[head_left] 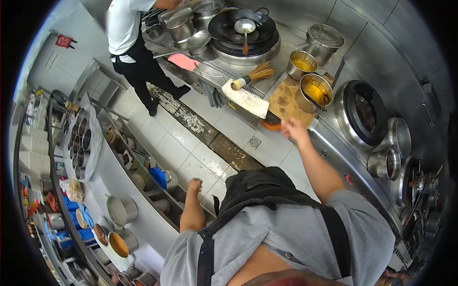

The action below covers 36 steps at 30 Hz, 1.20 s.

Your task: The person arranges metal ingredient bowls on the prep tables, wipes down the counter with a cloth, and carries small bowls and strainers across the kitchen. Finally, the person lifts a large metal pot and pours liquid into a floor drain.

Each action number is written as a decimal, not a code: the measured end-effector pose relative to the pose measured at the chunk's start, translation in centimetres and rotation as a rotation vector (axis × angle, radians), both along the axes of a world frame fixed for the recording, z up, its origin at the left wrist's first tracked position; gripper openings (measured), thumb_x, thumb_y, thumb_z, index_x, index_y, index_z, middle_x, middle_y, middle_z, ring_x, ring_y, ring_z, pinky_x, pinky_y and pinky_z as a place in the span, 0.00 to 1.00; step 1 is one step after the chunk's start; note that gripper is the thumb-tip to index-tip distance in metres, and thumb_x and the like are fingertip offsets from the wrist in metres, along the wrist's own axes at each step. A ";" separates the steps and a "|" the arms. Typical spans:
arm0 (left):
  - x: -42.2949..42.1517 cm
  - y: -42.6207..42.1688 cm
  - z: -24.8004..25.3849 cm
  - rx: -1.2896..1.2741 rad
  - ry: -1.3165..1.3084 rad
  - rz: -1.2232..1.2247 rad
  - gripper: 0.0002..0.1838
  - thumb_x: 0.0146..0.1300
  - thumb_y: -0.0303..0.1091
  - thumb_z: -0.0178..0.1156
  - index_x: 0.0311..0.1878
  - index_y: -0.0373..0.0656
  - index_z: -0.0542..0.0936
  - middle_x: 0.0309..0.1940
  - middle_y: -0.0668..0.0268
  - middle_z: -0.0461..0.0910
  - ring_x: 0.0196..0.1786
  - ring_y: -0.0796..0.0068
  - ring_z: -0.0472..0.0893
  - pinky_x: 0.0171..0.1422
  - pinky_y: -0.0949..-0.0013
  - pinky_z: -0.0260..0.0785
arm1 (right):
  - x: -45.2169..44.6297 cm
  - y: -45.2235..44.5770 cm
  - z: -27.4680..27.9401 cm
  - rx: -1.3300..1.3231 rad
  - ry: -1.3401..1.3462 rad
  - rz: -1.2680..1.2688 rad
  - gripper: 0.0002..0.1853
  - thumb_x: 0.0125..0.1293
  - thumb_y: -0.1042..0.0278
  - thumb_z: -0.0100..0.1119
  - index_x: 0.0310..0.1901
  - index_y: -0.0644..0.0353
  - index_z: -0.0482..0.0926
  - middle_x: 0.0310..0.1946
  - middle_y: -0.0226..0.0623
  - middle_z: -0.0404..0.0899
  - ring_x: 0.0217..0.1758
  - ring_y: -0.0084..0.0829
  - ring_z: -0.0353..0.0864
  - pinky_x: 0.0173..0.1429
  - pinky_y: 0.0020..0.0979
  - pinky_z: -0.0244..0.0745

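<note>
My right hand (294,130) hangs in the air at the front edge of the stove counter, fingers loosely bent and apart, nothing seen in it. An orange curved handle (271,125) pokes out just left of it, by a wooden board (287,102). On the board stand two steel pots of yellow liquid, the larger pot (315,92) nearest my hand. A folded whitish cloth (245,98) lies beside the board, with a bamboo brush (253,76) at it. My left hand (194,186) is curled at my side over the floor, touching nothing.
A person in a white shirt (126,28) stands at the far stove. A wok (224,26) with a ladle (244,28) sits on a burner; another wok (365,109) is at right. A steel counter (148,217) with pots runs along the left. A floor drain channel (191,121) crosses the tiles.
</note>
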State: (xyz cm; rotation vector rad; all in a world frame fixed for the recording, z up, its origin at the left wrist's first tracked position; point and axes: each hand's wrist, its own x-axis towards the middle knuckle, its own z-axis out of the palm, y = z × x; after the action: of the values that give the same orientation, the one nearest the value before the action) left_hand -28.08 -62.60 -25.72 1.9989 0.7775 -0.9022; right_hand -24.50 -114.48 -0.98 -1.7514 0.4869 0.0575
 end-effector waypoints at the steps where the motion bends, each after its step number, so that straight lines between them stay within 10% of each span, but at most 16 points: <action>1: 3.0 -1.4 1.9 -0.028 -0.098 -0.009 0.13 0.57 0.32 0.56 0.43 0.38 0.79 0.33 0.59 0.80 0.34 0.65 0.80 0.30 0.64 0.73 | 2.7 -0.1 1.6 0.065 -0.034 -0.072 0.15 0.64 0.57 0.58 0.41 0.63 0.76 0.28 0.36 0.79 0.27 0.27 0.81 0.28 0.27 0.76; 6: 12.5 -9.1 9.5 -0.222 -0.350 -0.044 0.17 0.56 0.31 0.58 0.49 0.39 0.77 0.37 0.63 0.81 0.36 0.67 0.80 0.36 0.66 0.73 | 15.7 -4.5 4.3 0.309 -0.407 -0.570 0.22 0.64 0.50 0.58 0.43 0.66 0.77 0.33 0.40 0.78 0.32 0.29 0.80 0.33 0.29 0.79; 11: 15.5 -5.7 1.7 -0.157 -0.304 -0.234 0.15 0.56 0.33 0.58 0.47 0.39 0.79 0.37 0.58 0.82 0.36 0.66 0.81 0.36 0.65 0.73 | 26.3 -11.3 4.1 0.589 -0.491 -0.884 0.27 0.63 0.50 0.59 0.52 0.67 0.70 0.45 0.50 0.73 0.41 0.39 0.80 0.37 0.36 0.81; 13: 15.0 -5.7 5.3 0.334 -0.288 -0.944 0.14 0.56 0.34 0.56 0.43 0.38 0.79 0.36 0.51 0.81 0.37 0.60 0.82 0.38 0.62 0.74 | 30.1 -13.9 5.3 0.886 -0.518 -0.953 0.31 0.62 0.54 0.61 0.57 0.70 0.65 0.49 0.51 0.69 0.37 0.40 0.78 0.37 0.38 0.83; 18: 12.6 -1.5 5.7 0.163 -0.001 -0.558 0.14 0.56 0.33 0.56 0.45 0.37 0.78 0.37 0.52 0.80 0.37 0.61 0.81 0.38 0.62 0.74 | 39.4 -18.1 5.0 1.031 -0.631 -0.911 0.36 0.63 0.82 0.39 0.70 0.57 0.38 0.30 0.48 0.79 0.17 0.29 0.71 0.19 0.28 0.68; 21: 13.7 -0.6 6.1 0.161 0.068 -0.513 0.14 0.56 0.32 0.55 0.45 0.37 0.77 0.37 0.53 0.80 0.38 0.61 0.81 0.39 0.62 0.75 | 40.5 -13.8 5.4 0.680 -0.524 -0.785 0.37 0.61 0.81 0.35 0.71 0.63 0.34 0.30 0.47 0.80 0.12 0.26 0.68 0.12 0.26 0.62; 23: 15.8 -0.7 6.0 0.145 0.071 -0.497 0.15 0.57 0.31 0.55 0.46 0.36 0.77 0.37 0.54 0.80 0.38 0.61 0.81 0.39 0.62 0.75 | 40.5 -11.7 4.9 0.403 -0.328 -0.660 0.31 0.61 0.77 0.41 0.69 0.65 0.53 0.25 0.42 0.80 0.12 0.25 0.71 0.12 0.27 0.61; 27: 21.0 -0.5 5.3 0.103 0.022 -0.493 0.15 0.57 0.30 0.55 0.47 0.36 0.76 0.37 0.55 0.79 0.38 0.61 0.81 0.39 0.62 0.75 | 40.5 -8.9 0.1 -0.595 -0.339 -0.458 0.26 0.54 0.73 0.53 0.59 0.55 0.73 0.33 0.51 0.81 0.34 0.47 0.82 0.42 0.43 0.77; 36: 41.1 -1.8 5.9 -0.156 -0.056 -0.269 0.16 0.58 0.28 0.54 0.50 0.35 0.75 0.37 0.58 0.78 0.39 0.62 0.80 0.40 0.62 0.76 | 36.0 -5.1 -0.6 -0.874 -0.054 -0.221 0.20 0.56 0.68 0.59 0.52 0.58 0.73 0.45 0.50 0.76 0.49 0.49 0.77 0.53 0.42 0.73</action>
State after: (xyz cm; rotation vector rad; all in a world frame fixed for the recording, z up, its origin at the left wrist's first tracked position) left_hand 12.98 -64.36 -19.86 2.0093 0.3984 -1.0222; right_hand 11.50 -119.57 -1.54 -2.5208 0.7277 -0.4167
